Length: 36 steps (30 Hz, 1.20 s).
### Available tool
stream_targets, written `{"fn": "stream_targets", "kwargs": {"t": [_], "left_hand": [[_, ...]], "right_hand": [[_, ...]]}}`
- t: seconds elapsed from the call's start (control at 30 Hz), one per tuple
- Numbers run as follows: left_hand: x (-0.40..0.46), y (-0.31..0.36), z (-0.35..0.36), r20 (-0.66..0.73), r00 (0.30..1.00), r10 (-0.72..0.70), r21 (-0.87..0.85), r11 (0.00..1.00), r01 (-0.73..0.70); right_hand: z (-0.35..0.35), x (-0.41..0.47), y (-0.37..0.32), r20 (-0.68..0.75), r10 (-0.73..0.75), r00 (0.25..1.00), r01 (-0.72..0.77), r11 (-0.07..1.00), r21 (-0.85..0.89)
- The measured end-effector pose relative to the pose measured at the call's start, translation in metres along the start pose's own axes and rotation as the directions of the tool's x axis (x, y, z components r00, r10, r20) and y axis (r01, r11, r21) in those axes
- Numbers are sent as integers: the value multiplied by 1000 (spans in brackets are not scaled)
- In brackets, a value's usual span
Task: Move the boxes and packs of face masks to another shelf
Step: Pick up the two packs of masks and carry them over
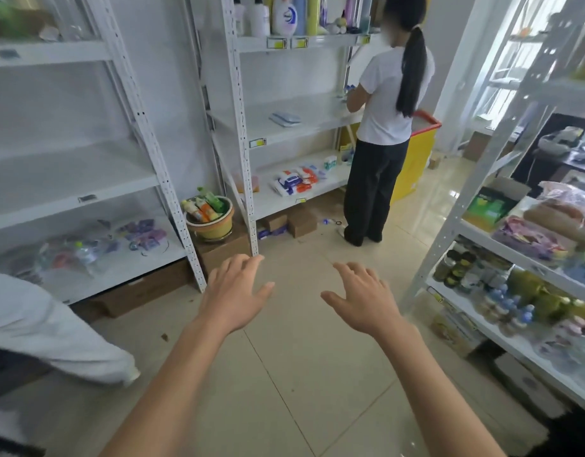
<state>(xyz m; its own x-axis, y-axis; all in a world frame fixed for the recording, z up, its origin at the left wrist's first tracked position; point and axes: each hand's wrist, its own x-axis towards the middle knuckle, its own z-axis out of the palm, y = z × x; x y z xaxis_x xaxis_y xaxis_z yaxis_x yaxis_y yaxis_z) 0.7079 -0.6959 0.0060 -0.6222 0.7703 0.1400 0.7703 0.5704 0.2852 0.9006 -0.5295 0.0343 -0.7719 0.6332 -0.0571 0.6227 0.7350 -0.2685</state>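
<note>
- Your left hand (233,293) and right hand (362,301) reach out over the floor (304,374), palms down, fingers spread and relaxed, each grip released and holding nothing.
- Ahead, the white rack (243,133) carries blue mask packs (284,118) on its middle shelf, near the front edge.
- On the lower shelf, more packs (294,181) lie together near the front edge.
- Beside that rack stands a person (383,127).

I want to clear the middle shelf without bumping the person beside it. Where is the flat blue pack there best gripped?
Probably at its near long edge, coming from the open front of the shelf. The blue pack lies flat and alone on the middle shelf, so thumb on top, fingers under. Both hands, left hand and right hand, are free.
</note>
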Motion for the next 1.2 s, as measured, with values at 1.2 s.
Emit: {"fn": "stream_targets", "kwargs": {"t": [1.2], "left_hand": [[575, -35, 56, -79, 996, -37, -264, 964, 15]], "right_hand": [[-51, 561, 71, -139, 27, 990, -10, 993, 118]]}}
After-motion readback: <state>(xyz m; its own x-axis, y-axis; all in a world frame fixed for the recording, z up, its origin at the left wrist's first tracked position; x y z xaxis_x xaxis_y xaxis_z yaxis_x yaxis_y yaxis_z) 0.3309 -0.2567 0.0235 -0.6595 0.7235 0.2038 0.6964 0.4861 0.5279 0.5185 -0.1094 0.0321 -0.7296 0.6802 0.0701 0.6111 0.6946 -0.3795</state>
